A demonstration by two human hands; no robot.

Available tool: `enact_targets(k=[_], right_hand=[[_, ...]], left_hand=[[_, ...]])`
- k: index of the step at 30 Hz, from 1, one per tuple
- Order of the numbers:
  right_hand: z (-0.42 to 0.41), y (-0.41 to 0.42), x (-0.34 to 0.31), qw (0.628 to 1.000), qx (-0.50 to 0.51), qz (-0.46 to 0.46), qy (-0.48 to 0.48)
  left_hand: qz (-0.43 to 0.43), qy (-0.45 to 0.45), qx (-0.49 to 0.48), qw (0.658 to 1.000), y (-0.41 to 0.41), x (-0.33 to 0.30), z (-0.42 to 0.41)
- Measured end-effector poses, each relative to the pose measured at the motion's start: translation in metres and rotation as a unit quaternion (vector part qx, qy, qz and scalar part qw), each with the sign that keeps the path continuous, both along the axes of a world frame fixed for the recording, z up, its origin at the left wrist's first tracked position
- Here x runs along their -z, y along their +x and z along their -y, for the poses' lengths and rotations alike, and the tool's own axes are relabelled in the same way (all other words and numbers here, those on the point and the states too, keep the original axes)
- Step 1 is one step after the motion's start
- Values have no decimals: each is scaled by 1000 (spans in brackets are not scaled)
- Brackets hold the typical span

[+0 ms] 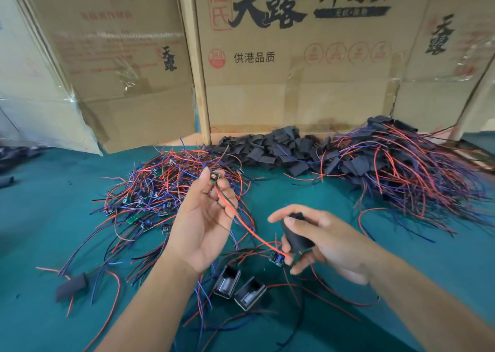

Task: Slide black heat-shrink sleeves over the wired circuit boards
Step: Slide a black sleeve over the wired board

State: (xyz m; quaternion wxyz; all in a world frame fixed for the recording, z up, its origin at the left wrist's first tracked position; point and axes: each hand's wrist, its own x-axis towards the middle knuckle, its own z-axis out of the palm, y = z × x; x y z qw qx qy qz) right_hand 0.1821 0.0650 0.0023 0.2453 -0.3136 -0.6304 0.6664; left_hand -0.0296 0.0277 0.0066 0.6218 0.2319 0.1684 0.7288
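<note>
The small circuit board (214,177) sits pinched at the fingertips of my left hand (203,217), raised above the green table (40,217), up and to the left of the black sleeve (296,235). Its red wire (249,229) trails down and rightward, the far end reaching my right hand (318,241), whose fingers curl round the sleeve and hold it roughly upright. So the wire's line runs from board to sleeve, and my right hand is the nearer one for threading. The board looks tiny, with a coppery coil. Bare boards (150,207) lie behind, loose sleeves (267,148) beyond, finished ones (401,164) to the right.
</note>
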Motion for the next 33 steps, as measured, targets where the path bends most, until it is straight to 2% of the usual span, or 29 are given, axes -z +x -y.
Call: enact_targets(k=[3,5,10,14,17,20,23,26,33], right_hand=[[9,-4,5,1000,-5,14,16],[15,-5,16,1000,-11,10,-7],[15,5,22,992,3,-52,-115],[9,18,13,986,-12,-112,-121],[7,23,11,982,-35,-142,-115],[7,24,11,971,-73,-158,-165],[12,19,18,961,-104,-137,-217],[16,11,25,952,-120,-139,-243],[19,9,23,928,-131,-206,-282]], left_hand=[[-38,-32,-28,998,2,-1,-1],[-50,-49,-49,996,1,-1,-2],[-56,-55,-85,993,-6,-1,-4],[-54,-57,-107,991,-10,0,-5],[-52,-60,-109,991,-9,1,-6],[-34,-60,-102,992,-7,1,-6],[-15,-53,-88,995,-4,0,-5],[-7,-46,-72,996,1,-1,-5],[-17,-60,-67,996,5,0,-4]])
